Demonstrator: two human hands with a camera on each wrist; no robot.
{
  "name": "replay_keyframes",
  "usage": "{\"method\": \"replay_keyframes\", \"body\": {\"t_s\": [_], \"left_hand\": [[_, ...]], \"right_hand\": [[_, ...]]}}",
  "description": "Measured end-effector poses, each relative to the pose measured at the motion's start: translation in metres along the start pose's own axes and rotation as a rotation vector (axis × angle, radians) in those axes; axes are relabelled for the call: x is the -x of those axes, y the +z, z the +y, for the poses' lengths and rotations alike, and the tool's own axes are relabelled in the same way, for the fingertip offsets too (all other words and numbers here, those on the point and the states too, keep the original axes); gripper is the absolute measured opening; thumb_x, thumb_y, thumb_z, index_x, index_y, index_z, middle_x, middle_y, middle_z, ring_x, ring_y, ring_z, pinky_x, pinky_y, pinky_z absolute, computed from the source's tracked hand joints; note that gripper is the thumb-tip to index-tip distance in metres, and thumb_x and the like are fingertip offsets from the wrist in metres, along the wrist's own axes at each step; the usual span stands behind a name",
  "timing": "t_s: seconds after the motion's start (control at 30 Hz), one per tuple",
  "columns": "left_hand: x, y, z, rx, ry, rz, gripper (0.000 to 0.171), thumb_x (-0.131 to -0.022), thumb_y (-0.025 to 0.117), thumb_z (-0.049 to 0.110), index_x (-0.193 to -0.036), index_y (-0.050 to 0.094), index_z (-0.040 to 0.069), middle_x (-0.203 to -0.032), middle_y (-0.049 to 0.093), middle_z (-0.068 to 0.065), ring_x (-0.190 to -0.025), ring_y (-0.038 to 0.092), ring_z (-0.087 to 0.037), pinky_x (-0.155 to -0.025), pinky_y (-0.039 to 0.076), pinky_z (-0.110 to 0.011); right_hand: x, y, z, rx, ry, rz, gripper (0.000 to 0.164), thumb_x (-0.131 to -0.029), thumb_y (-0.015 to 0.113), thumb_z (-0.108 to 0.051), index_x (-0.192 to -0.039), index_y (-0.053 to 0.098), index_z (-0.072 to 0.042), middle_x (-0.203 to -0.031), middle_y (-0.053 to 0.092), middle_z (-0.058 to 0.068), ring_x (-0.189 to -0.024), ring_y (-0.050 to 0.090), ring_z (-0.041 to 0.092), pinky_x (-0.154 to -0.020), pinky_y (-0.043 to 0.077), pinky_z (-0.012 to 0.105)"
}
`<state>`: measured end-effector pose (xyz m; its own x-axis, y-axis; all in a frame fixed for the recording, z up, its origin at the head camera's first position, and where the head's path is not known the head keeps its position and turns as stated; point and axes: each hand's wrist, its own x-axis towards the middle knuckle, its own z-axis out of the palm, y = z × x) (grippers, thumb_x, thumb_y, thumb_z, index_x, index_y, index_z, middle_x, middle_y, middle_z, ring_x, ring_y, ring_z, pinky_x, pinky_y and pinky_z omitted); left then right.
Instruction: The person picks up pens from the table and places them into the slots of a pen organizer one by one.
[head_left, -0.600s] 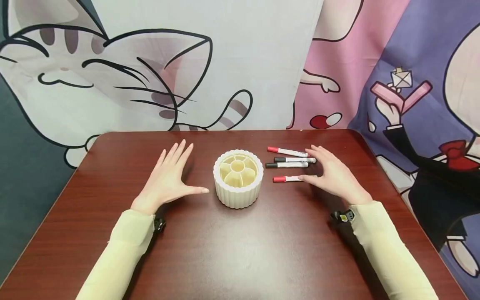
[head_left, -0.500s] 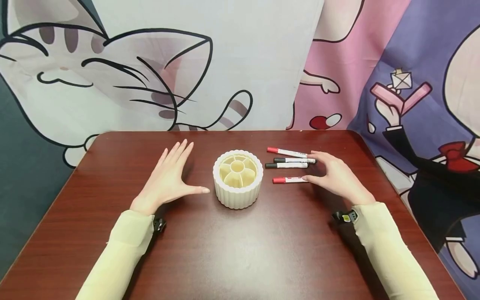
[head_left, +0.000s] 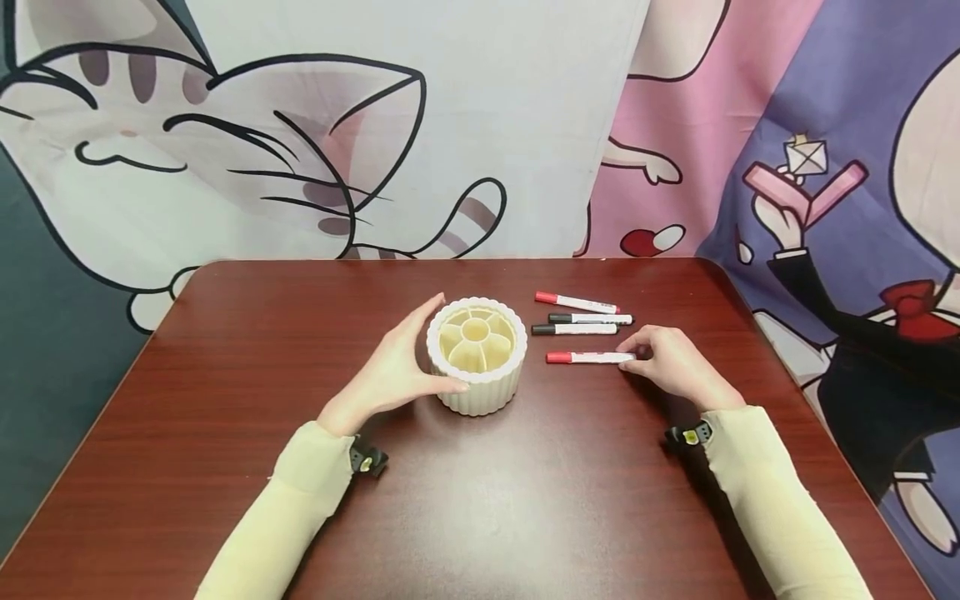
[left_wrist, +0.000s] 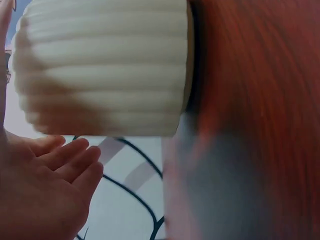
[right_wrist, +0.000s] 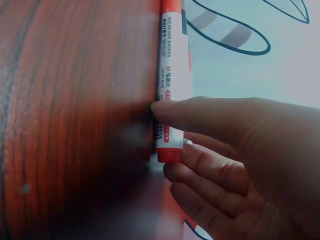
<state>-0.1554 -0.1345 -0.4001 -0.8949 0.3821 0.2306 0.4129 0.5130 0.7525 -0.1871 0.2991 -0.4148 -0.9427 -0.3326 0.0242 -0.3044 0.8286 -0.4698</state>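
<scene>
1. The tabletop, a dark red-brown wood-grain surface (head_left: 480, 508), has rounded far corners; its far edge meets a printed cartoon fabric backdrop (head_left: 517, 108).
2. A round, cream-coloured fluted container (head_left: 480, 395) stands upright on it, about midway between the left and right edges and towards the far edge. Its interior is divided into a round central well and petal-shaped compartments.
3. The left hand (head_left: 393, 367) is set around the container's left side, thumb and fingers parted widely. The thumb lies across the near wall in the head view; in the left wrist view the visible fingers are apart from the fluted side. Whether the thumb touches cannot be told.
4. The right hand (head_left: 671, 365) is nearly closed, pinching between thumb and fingers the right end of a white cylindrical whiteboard marker with a red cap (head_left: 587, 357). This marker lies right of the container, parallel to the far edge, cap leftwards.
5. Beyond it, towards the far right corner, lie two white markers with black caps (head_left: 576, 329) (head_left: 592, 319), close together, and a second red-capped white marker (head_left: 581, 302), slanted, its cap end nearer the far edge.
6. Both forearms wear pale yellow sleeves (head_left: 281, 508).
</scene>
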Motion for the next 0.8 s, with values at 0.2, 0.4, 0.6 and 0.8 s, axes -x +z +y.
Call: {"method": "replay_keyframes", "body": {"t_s": [0.2, 0.4, 0.6, 0.8], "left_hand": [[-0.002, 0.011, 0.002, 0.068, 0.004, 0.044, 0.122, -0.059, 0.098, 0.051, -0.158, 0.035, 0.019, -0.148, 0.050, 0.005, -0.130, 0.049, -0.013, -0.109, 0.039, -0.044], [-0.005, 0.012, 0.004, 0.071, -0.001, 0.057, 0.122, -0.057, 0.097, 0.056, -0.157, 0.039, 0.016, -0.143, 0.054, 0.006, -0.125, 0.052, -0.011, -0.106, 0.042, -0.042], [-0.005, 0.010, 0.002, 0.083, 0.007, 0.065, 0.120, -0.055, 0.098, 0.054, -0.154, 0.042, 0.015, -0.139, 0.057, 0.007, -0.122, 0.054, -0.011, -0.105, 0.043, -0.042], [-0.005, 0.010, -0.001, 0.088, 0.024, 0.066, 0.119, -0.055, 0.099, 0.052, -0.153, 0.043, 0.014, -0.138, 0.058, 0.007, -0.121, 0.055, -0.012, -0.104, 0.043, -0.041]], "right_hand": [[0.002, -0.006, 0.000, -0.060, 0.003, 0.051, 0.012, -0.087, 0.084, -0.020, -0.096, 0.080, -0.014, -0.085, 0.070, -0.001, -0.080, 0.057, 0.021, -0.072, 0.047, 0.034], [0.003, -0.029, -0.013, -0.308, 0.039, 0.193, 0.028, -0.087, 0.085, -0.029, -0.108, 0.079, -0.013, -0.098, 0.074, 0.004, -0.087, 0.061, 0.019, -0.071, 0.049, 0.020], [-0.009, -0.047, -0.043, -0.669, 0.021, 0.370, 0.034, -0.087, 0.084, -0.016, -0.117, 0.075, -0.003, -0.099, 0.075, 0.003, -0.083, 0.068, 0.013, -0.070, 0.051, 0.020], [-0.028, -0.061, -0.085, -1.179, -0.228, 0.498, 0.035, -0.085, 0.075, 0.012, -0.118, 0.064, 0.017, -0.101, 0.073, 0.018, -0.086, 0.071, 0.023, -0.083, 0.058, 0.032]]}}
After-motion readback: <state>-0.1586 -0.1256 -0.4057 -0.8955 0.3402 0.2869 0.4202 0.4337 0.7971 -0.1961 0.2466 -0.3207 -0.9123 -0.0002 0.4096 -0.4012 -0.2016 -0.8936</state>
